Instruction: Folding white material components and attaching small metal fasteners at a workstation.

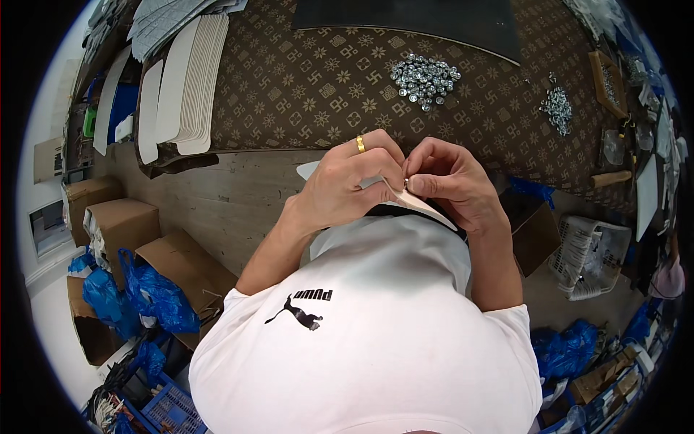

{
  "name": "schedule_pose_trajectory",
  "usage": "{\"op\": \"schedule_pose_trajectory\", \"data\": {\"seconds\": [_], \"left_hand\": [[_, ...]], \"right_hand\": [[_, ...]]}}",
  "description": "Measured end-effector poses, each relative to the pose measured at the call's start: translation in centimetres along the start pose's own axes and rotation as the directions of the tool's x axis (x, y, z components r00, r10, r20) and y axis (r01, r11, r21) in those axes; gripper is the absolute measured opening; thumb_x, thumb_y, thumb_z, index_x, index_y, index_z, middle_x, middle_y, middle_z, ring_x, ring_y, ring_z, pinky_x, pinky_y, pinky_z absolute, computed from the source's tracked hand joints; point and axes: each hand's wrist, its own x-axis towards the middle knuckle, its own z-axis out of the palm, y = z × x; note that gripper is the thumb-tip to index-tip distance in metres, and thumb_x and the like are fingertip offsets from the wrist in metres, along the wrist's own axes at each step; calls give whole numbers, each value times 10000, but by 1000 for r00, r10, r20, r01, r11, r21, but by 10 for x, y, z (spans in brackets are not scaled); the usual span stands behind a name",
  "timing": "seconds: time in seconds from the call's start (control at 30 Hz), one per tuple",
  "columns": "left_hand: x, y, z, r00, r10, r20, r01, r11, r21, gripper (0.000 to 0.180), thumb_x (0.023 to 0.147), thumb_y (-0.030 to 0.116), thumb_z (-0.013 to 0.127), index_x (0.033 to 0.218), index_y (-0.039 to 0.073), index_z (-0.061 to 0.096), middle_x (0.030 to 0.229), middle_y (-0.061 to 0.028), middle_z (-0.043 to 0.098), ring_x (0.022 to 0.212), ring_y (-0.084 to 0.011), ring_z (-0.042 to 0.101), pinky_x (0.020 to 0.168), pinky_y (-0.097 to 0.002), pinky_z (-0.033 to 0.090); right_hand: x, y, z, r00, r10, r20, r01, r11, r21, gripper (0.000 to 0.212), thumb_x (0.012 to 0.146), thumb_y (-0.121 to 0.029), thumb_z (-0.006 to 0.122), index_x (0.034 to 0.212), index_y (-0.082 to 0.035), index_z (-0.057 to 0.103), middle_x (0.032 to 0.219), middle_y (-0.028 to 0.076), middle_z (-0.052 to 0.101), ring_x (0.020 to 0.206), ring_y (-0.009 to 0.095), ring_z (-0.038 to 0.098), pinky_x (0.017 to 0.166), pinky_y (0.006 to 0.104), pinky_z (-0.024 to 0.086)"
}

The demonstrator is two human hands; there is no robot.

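Observation:
Close in front of my body, both hands meet over a pale flat strip (426,206) with rounded ends. My left hand (347,177), with a gold ring on one finger, is closed on the strip, its fingers bent over the near face. Thumb and finger of my right hand (455,181) pinch a small silver metal fastener (406,183) at the strip's upper edge. Fingers cover part of this fastener, so I cannot tell its exact kind. Beyond my hands, a pile of round silver metal caps (425,81) lies on the patterned brown tablecloth (289,94).
Smaller metal pieces (557,110) form another pile at the right, near a wooden tray (607,83). Stacked pale strips (195,87) lie on the table's left. A black sheet (412,18) lies at the back. Cardboard boxes (123,228) and a white basket (589,253) flank me.

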Motion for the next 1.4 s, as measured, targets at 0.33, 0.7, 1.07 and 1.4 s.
{"op": "schedule_pose_trajectory", "data": {"seconds": [0.33, 0.7, 1.07, 1.4], "left_hand": [[10, 8, 5, 987, 133, -85, -108, 961, 254, 274, 717, -15, 874, 935, 22, 712, 981, -90, 714, 822, -203, 683, 691, -330, 566], [7, 2, -14, 943, -87, -322, 97, 995, 14, 206, 842, 46, 833, 992, 8, 697, 1033, -86, 710, 897, -149, 666, 777, -285, 540], [8, 2, -42, 791, -505, -346, 494, 860, -126, 360, 936, 90, 749, 1269, -6, 650, 1043, -55, 703, 928, -118, 642, 835, -266, 511], [25, 15, -34, 851, -524, -28, 524, 852, 9, 297, 957, 101, 706, 1225, -28, 686, 1021, -66, 720, 911, -121, 658, 767, -281, 529]], "right_hand": [[-14, -13, -4, 993, -118, -11, 116, 987, -114, 133, 950, -101, 766, 1025, 1, 724, 1030, 106, 754, 893, 159, 713, 814, 278, 581], [-66, -57, -87, 451, -707, -545, 203, 676, -708, 178, 1020, -154, 690, 1126, -17, 736, 1085, 100, 765, 905, 117, 686, 787, 240, 512], [-78, -67, -179, 184, -906, -382, -324, 311, -893, 211, 965, -162, 743, 1126, -27, 755, 991, 77, 714, 918, 185, 665, 834, 315, 518], [-68, -58, -114, 357, -675, -646, 420, 734, -534, 193, 996, -178, 737, 1077, -5, 717, 964, 65, 714, 875, 140, 667, 776, 269, 528]]}}
